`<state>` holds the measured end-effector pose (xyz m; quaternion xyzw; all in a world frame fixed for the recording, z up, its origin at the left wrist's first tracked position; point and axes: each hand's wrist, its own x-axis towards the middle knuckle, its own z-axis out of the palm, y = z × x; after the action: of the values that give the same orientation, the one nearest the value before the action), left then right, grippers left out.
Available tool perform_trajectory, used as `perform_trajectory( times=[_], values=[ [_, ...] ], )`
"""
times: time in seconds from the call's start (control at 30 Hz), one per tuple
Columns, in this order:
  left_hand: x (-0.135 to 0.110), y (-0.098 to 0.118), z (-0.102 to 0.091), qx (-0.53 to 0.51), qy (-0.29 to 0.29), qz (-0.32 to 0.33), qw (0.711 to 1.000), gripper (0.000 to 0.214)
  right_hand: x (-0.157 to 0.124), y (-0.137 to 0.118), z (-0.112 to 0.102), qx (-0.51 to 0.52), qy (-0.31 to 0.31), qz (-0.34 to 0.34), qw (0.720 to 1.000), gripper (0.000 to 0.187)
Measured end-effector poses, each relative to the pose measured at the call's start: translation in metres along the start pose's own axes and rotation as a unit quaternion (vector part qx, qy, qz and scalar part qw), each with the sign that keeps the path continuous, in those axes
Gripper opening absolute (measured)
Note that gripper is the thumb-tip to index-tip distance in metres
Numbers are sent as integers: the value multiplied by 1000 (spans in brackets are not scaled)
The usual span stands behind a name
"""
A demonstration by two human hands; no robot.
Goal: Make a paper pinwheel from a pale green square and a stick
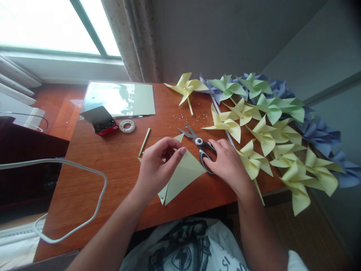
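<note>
My left hand (158, 163) rests on a pale yellow paper sheet (183, 175) cut into triangular flaps, with its fingers curled and pinching one flap's tip. My right hand (225, 162) lies over the black handles of the scissors (197, 142), fingers curled about them; the blades are parted and point away across the wooden table (113, 169). A rolled paper stick (144, 142) lies just beyond my left hand.
Several finished yellow, green and blue paper pinwheels (265, 131) crowd the table's right side. A stack of paper sheets (121, 98), a small open box (100, 120) and a tape roll (127, 126) sit at the back left. A white cable (96, 203) loops over the left edge.
</note>
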<state>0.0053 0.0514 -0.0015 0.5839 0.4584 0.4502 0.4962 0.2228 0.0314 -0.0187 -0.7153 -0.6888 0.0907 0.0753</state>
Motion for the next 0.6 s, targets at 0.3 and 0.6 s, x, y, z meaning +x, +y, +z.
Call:
perform_trajectory(
  times=[0.3,0.6],
  values=[
    [0,1,1,-8,7,2,1000,20,-8,-8,-13,75,62,-13,995,40],
    [1,-1,1,-9,-12,14,1000,16,-12,-56,-18,375,89,-81,919,11]
  ],
)
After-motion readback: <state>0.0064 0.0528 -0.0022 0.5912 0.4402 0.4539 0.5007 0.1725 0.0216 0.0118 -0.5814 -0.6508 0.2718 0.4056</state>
